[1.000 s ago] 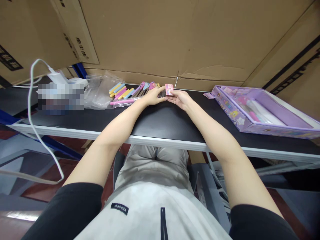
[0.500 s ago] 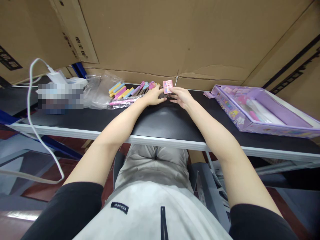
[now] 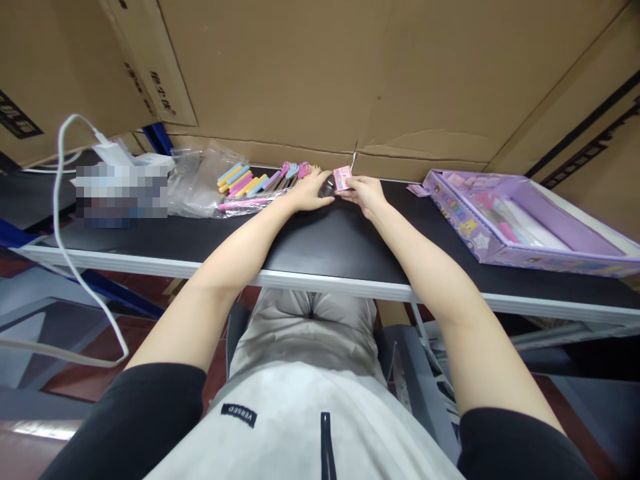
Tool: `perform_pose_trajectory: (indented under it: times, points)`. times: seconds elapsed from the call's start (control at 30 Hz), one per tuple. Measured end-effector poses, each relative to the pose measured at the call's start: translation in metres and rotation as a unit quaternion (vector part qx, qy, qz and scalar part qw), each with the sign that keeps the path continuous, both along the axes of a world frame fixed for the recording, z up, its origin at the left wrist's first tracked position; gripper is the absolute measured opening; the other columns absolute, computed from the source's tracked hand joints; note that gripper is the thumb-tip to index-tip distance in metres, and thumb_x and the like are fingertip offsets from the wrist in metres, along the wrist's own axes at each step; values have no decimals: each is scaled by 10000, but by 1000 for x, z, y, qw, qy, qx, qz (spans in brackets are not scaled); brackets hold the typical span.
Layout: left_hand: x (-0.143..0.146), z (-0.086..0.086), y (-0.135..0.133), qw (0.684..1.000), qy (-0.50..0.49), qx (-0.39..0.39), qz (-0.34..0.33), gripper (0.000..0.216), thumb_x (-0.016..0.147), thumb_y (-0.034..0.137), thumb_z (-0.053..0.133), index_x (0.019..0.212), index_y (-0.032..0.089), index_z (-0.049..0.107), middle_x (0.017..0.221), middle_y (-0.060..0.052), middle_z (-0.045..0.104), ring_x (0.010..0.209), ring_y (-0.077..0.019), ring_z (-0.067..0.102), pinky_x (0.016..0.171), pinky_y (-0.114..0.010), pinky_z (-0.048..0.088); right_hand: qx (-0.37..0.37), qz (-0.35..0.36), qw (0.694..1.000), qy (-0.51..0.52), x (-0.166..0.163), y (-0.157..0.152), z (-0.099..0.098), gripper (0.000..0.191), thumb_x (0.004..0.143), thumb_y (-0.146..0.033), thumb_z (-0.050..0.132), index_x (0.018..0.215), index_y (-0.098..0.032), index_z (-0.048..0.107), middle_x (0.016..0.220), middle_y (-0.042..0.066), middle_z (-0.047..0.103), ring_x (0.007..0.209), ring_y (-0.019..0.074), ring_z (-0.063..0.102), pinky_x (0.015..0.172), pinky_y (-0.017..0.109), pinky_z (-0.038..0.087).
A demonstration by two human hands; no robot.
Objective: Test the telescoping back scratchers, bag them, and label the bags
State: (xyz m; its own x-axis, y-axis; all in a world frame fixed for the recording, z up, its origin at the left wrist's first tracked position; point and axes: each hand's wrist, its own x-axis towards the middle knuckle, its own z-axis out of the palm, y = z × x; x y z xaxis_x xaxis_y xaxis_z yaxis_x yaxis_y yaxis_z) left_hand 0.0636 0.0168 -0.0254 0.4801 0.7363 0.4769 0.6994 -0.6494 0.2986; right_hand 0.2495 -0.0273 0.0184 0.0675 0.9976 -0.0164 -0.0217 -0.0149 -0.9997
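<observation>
Both my hands reach to the far side of a black table [image 3: 325, 243]. My right hand [image 3: 367, 193] pinches a small pink card [image 3: 343, 178] between thumb and fingers, holding it just above the tabletop. My left hand [image 3: 309, 191] lies beside it with its fingers stretched out, their tips close to the card and over the ends of a bunch of pastel pens [image 3: 260, 181]. The pens lie in a row, partly in a clear plastic wrapper [image 3: 200, 183].
A purple stationery gift box [image 3: 520, 223] lies open at the right of the table. A white charger and cable [image 3: 75, 200] sit at the left, by a blurred item. Cardboard boxes [image 3: 320, 73] wall off the back. A small pink scrap [image 3: 417, 191] lies near the box.
The pink card has been turned and shifted slightly right between the fingertips of both hands. My arms have stayed in place.
</observation>
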Motion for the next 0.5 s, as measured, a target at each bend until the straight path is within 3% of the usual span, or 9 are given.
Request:
perform_pose_trajectory:
  times: [0.17,0.37,0.5]
  points:
    - [1,-1,4,1000,-21,-13,-3,747,805,399,825,1467,148,588,1405,-230,633,1352,-424,612,1183,-580,482,6,-24,1000,1,0,6,-6,200,1003,-43,568,884,-204,567,735,1,698,628,117,724,868,327,667]
    - [0,-1,5,999,-32,-17,-9,701,798,379,834,1428,147,630,1342,-198,651,1319,-394,623,1178,-551,487,12,-26,1000,-5,4,14,-13,227,911,-53,692,893,-224,544,813,10,708,692,157,731,860,429,688]
    - [0,0,5,999,-31,-18,-19,703,807,376,828,1438,145,624,1372,-200,647,1335,-391,613,1182,-549,484,11,-28,999,-14,3,14,-12,232,931,-35,645,858,-223,529,751,-1,682,660,133,697,841,388,687]
